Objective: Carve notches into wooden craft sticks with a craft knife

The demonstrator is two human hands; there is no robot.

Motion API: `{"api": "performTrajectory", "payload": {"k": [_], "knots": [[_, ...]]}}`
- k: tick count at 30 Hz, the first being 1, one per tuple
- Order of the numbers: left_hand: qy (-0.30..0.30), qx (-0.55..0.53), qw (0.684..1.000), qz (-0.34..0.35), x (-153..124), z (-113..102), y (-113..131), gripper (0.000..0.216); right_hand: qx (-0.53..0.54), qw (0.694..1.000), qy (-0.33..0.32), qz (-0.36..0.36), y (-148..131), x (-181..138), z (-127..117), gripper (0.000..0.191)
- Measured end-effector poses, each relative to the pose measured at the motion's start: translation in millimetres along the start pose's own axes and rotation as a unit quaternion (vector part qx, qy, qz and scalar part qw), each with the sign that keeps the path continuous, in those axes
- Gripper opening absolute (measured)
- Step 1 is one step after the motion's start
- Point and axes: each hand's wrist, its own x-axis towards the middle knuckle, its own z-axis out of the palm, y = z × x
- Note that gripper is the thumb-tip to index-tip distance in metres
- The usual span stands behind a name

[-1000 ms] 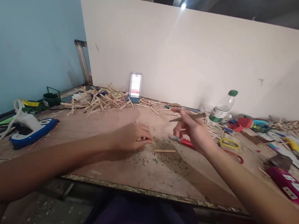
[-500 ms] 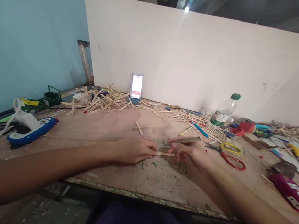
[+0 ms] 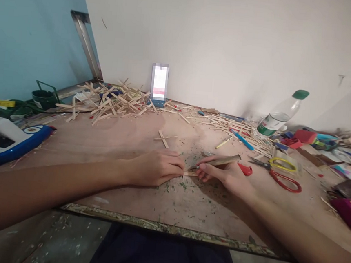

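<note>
My left hand (image 3: pixel 168 167) rests low over the wooden tabletop, its fingers closed on the left end of a thin, flat wooden strip (image 3: pixel 190 173). My right hand (image 3: pixel 218 172) pinches a slim carving tool (image 3: pixel 222 161) with a wood-coloured handle. The tool's dark, narrow tip points left and down, close above the strip; whether it touches the wood is hard to tell. Small green shavings (image 3: pixel 186 185) lie scattered around and below both hands. Beyond my left hand sits a cross (image 3: pixel 164 138) of two thin sticks.
Scissors (image 3: pixel 278 171) with yellow and red handles lie right of my right hand, near a red object (image 3: pixel 245 169). A blue pen (image 3: pixel 242 140) and a bottle (image 3: pixel 276 120) stand behind. A stick pile (image 3: pixel 116 102), phone (image 3: pixel 159 83) and blue power strip (image 3: pixel 17 144) are farther left.
My right hand has closed its fingers around the tool and turned its tip down toward the strip. My left hand stays on the strip. The view has tilted downward.
</note>
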Motion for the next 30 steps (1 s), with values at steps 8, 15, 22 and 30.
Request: {"api": "performTrajectory", "payload": {"k": [8,15,22,30], "knots": [[0.008,0.003,1.000,0.003,-1.0,0.4,-0.7,0.031,-0.017,0.999,0.037,-0.030,1.5,-0.3,5.1,0.052],[0.018,0.017,1.000,0.009,-1.0,1.9,0.4,0.031,-0.034,0.997,0.037,-0.051,3.4,-0.2,5.8,0.047],[0.010,0.024,1.000,0.007,-0.2,1.5,1.1,0.031,-0.048,0.997,0.034,-0.055,5.1,0.2,7.4,0.048],[0.002,0.027,1.000,0.007,-0.4,-0.5,-0.1,0.030,-0.067,0.995,0.035,-0.065,3.8,0.5,9.4,0.043]]}}
